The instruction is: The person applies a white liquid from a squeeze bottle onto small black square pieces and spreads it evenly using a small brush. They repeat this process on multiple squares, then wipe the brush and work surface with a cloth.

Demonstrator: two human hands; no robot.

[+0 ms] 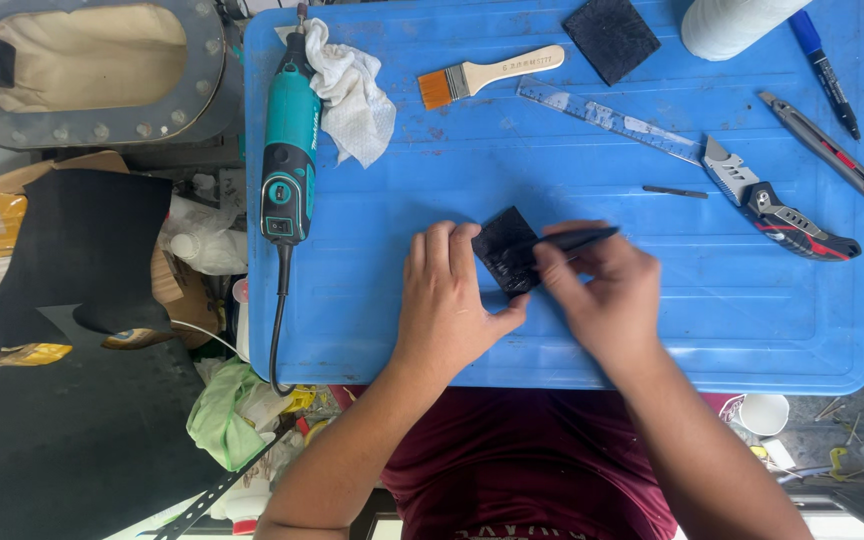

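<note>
My left hand presses down on a small black square piece lying on the blue plastic board, fingers on its left edge and thumb at its lower corner. My right hand grips a thin dark blade-like tool and lays its tip across the right side of the black piece. The tool's working end is partly hidden by my fingers.
On the board: a teal rotary tool with cord, a white rag, a paintbrush, a second black square, a clear ruler, a folding utility knife, a loose blade, a cutter, a marker. Black sheets and clutter lie at the left.
</note>
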